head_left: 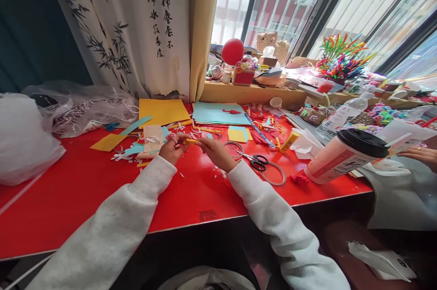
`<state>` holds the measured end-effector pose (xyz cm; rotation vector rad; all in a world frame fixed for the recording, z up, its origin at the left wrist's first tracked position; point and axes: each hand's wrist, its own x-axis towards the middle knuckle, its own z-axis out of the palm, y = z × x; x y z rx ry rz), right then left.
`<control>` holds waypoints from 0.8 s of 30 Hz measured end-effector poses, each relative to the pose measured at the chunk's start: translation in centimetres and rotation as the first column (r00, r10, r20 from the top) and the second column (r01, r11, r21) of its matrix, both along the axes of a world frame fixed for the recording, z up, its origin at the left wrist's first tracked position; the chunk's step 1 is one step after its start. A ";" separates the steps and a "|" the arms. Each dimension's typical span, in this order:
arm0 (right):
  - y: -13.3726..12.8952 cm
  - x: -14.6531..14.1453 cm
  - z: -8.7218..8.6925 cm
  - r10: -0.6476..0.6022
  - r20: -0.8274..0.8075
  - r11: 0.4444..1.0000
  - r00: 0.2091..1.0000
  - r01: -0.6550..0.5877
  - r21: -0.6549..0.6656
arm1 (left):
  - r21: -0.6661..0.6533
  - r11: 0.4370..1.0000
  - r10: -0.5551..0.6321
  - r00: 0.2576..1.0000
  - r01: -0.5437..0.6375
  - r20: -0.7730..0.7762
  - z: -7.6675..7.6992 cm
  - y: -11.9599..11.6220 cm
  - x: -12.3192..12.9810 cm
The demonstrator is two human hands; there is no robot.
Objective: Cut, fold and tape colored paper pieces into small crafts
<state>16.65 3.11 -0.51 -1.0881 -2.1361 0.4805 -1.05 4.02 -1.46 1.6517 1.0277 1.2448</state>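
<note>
Left hand point(175, 148) and right hand point(216, 151) are pinching opposite ends of a yellow roll point(192, 141), apparently paper, above the red table point(191, 201), looking light and crushable, its ends suiting gentle fingertip holds.

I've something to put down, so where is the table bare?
Widest: the table at left front, between white bag and left sleeve. Smaller: near the front edge, between left sleeve and right sleeve. Crowded: beyond the left hand and right hand, with paper and scraps; rightward, scissors and cup.
</note>
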 end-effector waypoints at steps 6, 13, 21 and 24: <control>-0.2 -0.2 0.0 0.078 -0.291 0.957 0.953 -0.154 -0.247 | 0.014 0.999 0.038 0.997 -0.037 -0.074 0.2 -0.1 0.0; -0.3 -0.2 0.2 0.137 -0.283 0.902 0.949 -0.237 -0.360 | -0.077 0.997 0.022 0.998 -0.026 -0.063 -0.2 0.3 0.1; 0.5 0.1 -0.7 0.043 -0.234 0.951 0.971 -0.111 -0.288 | -0.121 0.990 -0.062 0.994 0.073 0.090 -0.2 0.4 0.3; 0.7 0.1 -1.1 0.050 -0.254 0.970 0.966 -0.107 -0.218 | -0.105 0.989 -0.104 0.994 0.107 0.035 -0.2 0.3 0.2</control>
